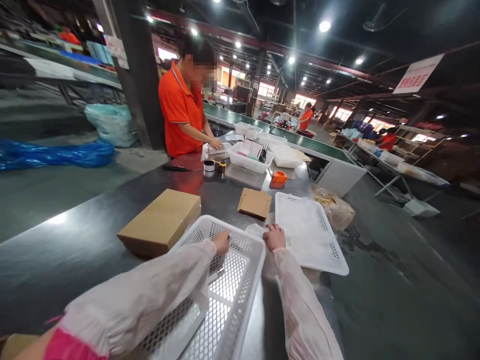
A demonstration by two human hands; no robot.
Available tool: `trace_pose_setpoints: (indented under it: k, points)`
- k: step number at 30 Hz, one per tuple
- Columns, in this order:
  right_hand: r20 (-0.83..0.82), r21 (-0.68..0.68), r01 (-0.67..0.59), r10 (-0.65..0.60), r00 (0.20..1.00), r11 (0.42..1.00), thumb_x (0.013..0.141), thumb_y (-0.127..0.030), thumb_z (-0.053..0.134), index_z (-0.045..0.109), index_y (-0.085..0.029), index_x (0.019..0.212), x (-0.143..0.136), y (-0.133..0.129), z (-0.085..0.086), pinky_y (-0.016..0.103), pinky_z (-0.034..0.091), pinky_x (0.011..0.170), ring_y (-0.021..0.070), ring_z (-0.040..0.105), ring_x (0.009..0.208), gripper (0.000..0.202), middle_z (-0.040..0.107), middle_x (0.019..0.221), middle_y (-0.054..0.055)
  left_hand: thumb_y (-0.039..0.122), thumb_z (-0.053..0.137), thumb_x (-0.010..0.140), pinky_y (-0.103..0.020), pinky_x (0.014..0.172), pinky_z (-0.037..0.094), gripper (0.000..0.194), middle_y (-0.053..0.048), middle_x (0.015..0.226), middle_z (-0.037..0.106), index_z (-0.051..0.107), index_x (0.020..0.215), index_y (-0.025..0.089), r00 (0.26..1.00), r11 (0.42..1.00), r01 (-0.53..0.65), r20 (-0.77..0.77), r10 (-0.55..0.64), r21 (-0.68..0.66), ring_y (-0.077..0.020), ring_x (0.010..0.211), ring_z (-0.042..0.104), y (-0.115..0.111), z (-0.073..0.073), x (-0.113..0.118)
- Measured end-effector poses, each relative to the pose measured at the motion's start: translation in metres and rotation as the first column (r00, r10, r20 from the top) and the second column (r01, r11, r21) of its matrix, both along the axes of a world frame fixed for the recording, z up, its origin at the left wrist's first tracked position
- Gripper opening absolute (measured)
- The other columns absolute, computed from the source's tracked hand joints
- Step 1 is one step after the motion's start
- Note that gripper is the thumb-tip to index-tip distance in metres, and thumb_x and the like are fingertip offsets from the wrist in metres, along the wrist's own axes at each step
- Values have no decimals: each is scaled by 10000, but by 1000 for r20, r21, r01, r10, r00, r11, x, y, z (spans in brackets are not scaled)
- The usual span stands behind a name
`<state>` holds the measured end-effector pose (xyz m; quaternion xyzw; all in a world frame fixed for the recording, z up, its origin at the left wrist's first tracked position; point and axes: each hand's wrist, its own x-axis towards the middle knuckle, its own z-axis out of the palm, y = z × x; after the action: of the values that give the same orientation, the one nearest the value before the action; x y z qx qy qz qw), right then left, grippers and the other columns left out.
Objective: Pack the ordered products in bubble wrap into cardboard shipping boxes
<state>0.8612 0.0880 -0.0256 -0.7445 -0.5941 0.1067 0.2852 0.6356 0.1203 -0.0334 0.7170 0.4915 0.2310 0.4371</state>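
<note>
My left hand is over the far half of a white perforated plastic basket, its fingers curled closed. What it grips is mostly hidden; a small dark bit shows at the fingertips. Below that wrist, a clear plastic packet lies in the basket. Between this basket and a second white basket, my right hand has its bent fingers on a crumpled clear plastic bag. Clear plastic bags fill the second basket. Pale sleeves cover both forearms.
A closed cardboard box sits left of the near basket. Flat cardboard pieces, an orange tape dispenser and a tape roll lie farther back. Across the metal table, a co-worker in orange stands near a filled white bin.
</note>
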Motion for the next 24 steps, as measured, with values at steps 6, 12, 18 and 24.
trace_pose_setpoints:
  k: [6, 12, 18, 24]
  points:
    - [-245, 139, 169, -131, 961, 976, 949, -443, 293, 576, -162, 1067, 21, -37, 21, 269, 488, 580, 149, 558, 625, 416, 596, 751, 16, 155, 580, 710, -256, 659, 425, 110, 27, 725, 528, 503, 777, 195, 989, 999, -15, 147, 11, 29, -145, 689, 529, 0, 47, -12]
    - [-347, -364, 263, -392, 852, 894, 783, -535, 588, 622, -189, 762, 42, -229, -14, 236, 354, 436, 122, 443, 446, 348, 477, 542, -45, 382, 663, 767, -221, 449, 361, 282, 87, 524, 451, 446, 826, 211, 928, 879, 229, 366, -68, -419, -103, 428, 451, -71, 90, -28]
    - [-104, -163, 462, -480, 871, 872, 800, -407, 630, 659, -179, 911, -26, -348, -82, 342, 468, 723, 241, 605, 830, 256, 646, 872, 119, 247, 613, 766, -218, 446, 374, 212, 72, 557, 478, 407, 798, 212, 938, 614, 341, 302, -170, -712, -98, 438, 456, -155, 94, -23]
    - [-212, -213, 368, -410, 887, 905, 732, -310, 662, 688, -161, 958, -90, -342, -119, 353, 456, 879, 273, 609, 1001, 272, 667, 1032, 136, 129, 614, 636, -246, 553, 418, 225, 58, 619, 512, 447, 773, 194, 879, 499, 476, 378, -290, -724, -116, 552, 522, -225, 96, 0]
